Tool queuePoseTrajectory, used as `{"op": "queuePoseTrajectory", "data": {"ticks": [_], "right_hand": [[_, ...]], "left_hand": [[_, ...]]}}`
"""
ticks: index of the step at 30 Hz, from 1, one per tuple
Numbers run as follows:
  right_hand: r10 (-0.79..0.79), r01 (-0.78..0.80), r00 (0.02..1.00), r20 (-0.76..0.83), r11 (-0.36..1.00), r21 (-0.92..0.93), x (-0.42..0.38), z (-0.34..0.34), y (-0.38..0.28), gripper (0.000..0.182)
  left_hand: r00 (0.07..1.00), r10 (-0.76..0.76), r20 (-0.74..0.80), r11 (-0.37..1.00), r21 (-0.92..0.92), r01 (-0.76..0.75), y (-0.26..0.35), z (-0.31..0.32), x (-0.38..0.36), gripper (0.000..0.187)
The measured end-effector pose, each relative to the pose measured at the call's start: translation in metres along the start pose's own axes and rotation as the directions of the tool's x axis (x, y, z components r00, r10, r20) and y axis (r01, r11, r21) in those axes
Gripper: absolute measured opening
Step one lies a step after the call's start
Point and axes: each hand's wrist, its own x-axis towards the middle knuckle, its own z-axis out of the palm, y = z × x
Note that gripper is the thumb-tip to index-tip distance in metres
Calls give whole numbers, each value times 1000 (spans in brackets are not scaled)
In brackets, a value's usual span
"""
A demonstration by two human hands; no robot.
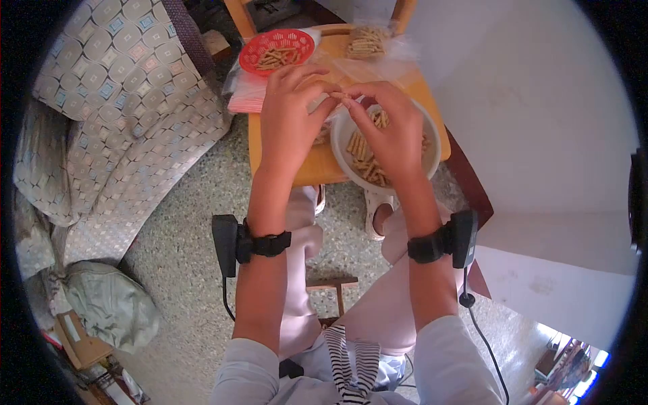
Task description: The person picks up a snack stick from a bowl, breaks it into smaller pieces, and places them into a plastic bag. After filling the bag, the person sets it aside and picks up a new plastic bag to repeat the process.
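- Okay, pose: both forearms reach forward over the wooden chair (266,152), converging at the fingertips. Backs of both hands face up.
- Left hand (289,115): wrist bent slightly inward, fingers curled loosely, thumb and index closed in a pinch.
- Right hand (397,128): angled in from the other side, above the white bowl (435,150), thumb and index pinched, other fingers folded.
- Grasp: fingertips of both hands meet on a small tan piece (343,98). Can't tell how much of the grip belongs to each hand; exact shape is hidden by the fingers.
- Clear plastic shows just below the pinch; can't tell if it is held too.
- White bowl: on the chair's front right part, holds many tan sticks (364,162), partly under the right hand.
- Red basket (289,37): beyond the left hand, smaller pile of sticks inside.
- Clear bag (366,44): toward the chair back, more sticks in it.
- Pink-edged stack (246,98): beside the left hand, near the red basket.
- Wrists: black straps, each with a black box, cable hanging from each.
- Labels: marking on the right box (464,237) too small to read.
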Motion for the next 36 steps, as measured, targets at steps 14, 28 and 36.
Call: {"op": "queuePoseTrajectory", "data": {"ticks": [14, 28, 36], "right_hand": [[43, -44, 999, -11, 984, -171, 1, 0, 18, 15], [-103, 110, 993, 55, 981, -162, -3, -7, 7, 20], [-66, 74, 996, 55, 985, -157, -6, -5, 5, 20]], "left_hand": [[995, 20, -94, 996, -81, -28, 7, -6, 4, 20], [986, -78, -145, 900, -437, 6, 42, 0, 5, 15], [971, -23, -238, 969, -244, -37, 41, 3, 2, 9]]}}
